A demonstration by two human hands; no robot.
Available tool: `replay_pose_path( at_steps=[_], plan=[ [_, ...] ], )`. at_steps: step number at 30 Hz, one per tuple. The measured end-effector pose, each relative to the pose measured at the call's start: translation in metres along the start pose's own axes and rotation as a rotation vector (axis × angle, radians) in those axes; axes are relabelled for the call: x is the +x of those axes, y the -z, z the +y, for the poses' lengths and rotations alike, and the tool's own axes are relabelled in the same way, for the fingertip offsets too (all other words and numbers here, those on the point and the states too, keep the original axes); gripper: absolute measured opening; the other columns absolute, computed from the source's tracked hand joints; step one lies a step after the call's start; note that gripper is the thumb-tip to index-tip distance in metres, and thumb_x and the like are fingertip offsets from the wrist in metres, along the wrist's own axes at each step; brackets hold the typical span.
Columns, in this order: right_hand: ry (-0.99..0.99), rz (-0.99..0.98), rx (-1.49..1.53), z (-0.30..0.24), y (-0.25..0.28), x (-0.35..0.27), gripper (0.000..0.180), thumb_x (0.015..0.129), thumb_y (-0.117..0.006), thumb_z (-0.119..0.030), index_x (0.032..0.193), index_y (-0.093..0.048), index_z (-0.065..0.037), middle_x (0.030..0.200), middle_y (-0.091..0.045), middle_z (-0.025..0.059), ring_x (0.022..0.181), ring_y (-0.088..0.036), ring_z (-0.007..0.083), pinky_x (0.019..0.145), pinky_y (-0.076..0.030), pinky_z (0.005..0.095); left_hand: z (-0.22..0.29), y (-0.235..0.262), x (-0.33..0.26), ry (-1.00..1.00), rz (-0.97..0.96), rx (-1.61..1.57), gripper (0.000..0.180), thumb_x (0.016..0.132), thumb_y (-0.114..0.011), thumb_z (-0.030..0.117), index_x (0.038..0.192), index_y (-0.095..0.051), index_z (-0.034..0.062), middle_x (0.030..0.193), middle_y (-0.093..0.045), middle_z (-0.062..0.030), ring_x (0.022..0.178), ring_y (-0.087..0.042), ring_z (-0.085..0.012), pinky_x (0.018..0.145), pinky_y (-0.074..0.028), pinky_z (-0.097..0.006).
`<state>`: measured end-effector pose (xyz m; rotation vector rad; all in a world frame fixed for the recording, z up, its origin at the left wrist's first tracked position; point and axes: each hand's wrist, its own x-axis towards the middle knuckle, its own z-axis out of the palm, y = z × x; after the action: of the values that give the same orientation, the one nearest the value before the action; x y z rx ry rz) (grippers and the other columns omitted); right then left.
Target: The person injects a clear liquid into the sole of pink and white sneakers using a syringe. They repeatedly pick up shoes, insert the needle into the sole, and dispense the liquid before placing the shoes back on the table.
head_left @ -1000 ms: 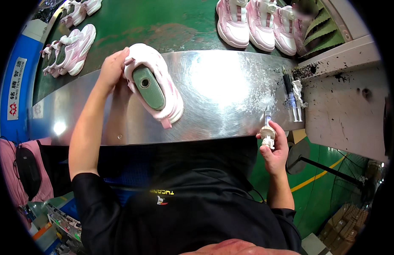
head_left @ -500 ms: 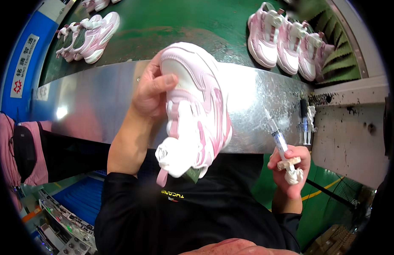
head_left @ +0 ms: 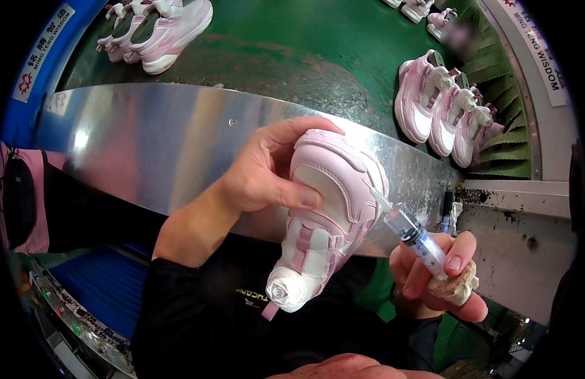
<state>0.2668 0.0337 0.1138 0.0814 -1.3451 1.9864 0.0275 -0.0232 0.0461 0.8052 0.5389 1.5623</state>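
A pink and white sneaker (head_left: 333, 183) is in my left hand (head_left: 257, 174), gripped around the toe with the thumb pressed on the upper. Its toe points away from me and its heel, with a round white knob, faces my body. My right hand (head_left: 425, 268) closes around a clear syringe (head_left: 418, 241) of whitish fluid, wrapped in crumpled whitish material at its plunger end. The narrow tip of the syringe is at the right edge of the shoe, where upper and sole meet. Whether the tip touches cannot be made out.
A shiny metal ledge (head_left: 147, 145) runs in front of me, with a green belt (head_left: 292, 57) beyond. Matching sneakers stand at far left (head_left: 172, 35) and right (head_left: 415, 98). A dark-ended syringe (head_left: 447, 205) lies by the pale side frame (head_left: 513, 234).
The sneaker has come nearer my body and to the right, turned slightly. The syringe tip has moved left from open space to the shoe's edge. My view has shifted.
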Motion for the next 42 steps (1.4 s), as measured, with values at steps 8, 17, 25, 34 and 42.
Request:
replay_pose_path(
  at_steps=[8, 17, 25, 34, 42],
  plan=[
    [-0.06, 0.038, -0.006, 0.005, -0.003, 0.001, 0.068, 0.075, -0.061, -0.065, 0.106, -0.052, -0.006, 0.076, -0.065, 0.0167, 0.073, -0.056, 0.024, 0.076, -0.043, 0.0358, 0.003, -0.001, -0.002, -0.007, -0.016, 0.033, 0.078, 0.055, -0.085, 0.006, 0.124, -0.051, 0.0002, 0.115, -0.06, -0.012, 0.106, -0.059, -0.0207, 0.092, -0.047, -0.034],
    [-0.107, 0.078, -0.037, -0.004, 0.001, -0.004, 0.067, 0.072, -0.063, -0.066, 0.103, -0.054, -0.008, 0.073, -0.065, 0.0155, 0.078, -0.056, 0.0238, 0.072, -0.042, 0.0321, 0.004, -0.001, -0.002, 0.0, 0.032, 0.048, 0.078, 0.055, -0.084, 0.007, 0.125, -0.049, -0.0013, 0.115, -0.06, -0.0137, 0.105, -0.059, -0.0215, 0.092, -0.047, -0.033],
    [-0.12, 0.076, -0.053, -0.003, 0.003, -0.002, 0.065, 0.072, -0.067, -0.061, 0.107, -0.055, -0.007, 0.073, -0.063, 0.0139, 0.075, -0.053, 0.0218, 0.066, -0.039, 0.0308, 0.004, 0.0, -0.002, 0.024, 0.083, 0.041, 0.082, 0.055, -0.082, 0.007, 0.127, -0.045, -0.0019, 0.117, -0.058, -0.0147, 0.108, -0.058, -0.0234, 0.094, -0.046, -0.035],
    [-0.07, 0.105, 0.007, 0.007, 0.012, -0.02, 0.067, 0.071, -0.072, -0.058, 0.105, -0.056, -0.003, 0.083, -0.065, 0.0158, 0.078, -0.057, 0.021, 0.07, -0.041, 0.0319, 0.0, 0.01, 0.001, -0.046, 0.0, -0.066, 0.073, 0.065, -0.073, -0.006, 0.131, -0.044, 0.0018, 0.118, -0.058, -0.0105, 0.109, -0.056, -0.0194, 0.095, -0.044, -0.034],
    [-0.085, 0.089, 0.035, 0.014, 0.023, -0.047, 0.068, 0.069, -0.076, -0.051, 0.11, -0.057, -0.001, 0.087, -0.063, 0.0142, 0.08, -0.057, 0.0219, 0.07, -0.042, 0.0311, -0.007, 0.019, 0.003, -0.027, 0.089, -0.081, 0.067, 0.068, -0.068, -0.001, 0.13, -0.045, 0.0013, 0.119, -0.057, -0.0123, 0.109, -0.056, -0.0215, 0.096, -0.043, -0.034]
  ],
)
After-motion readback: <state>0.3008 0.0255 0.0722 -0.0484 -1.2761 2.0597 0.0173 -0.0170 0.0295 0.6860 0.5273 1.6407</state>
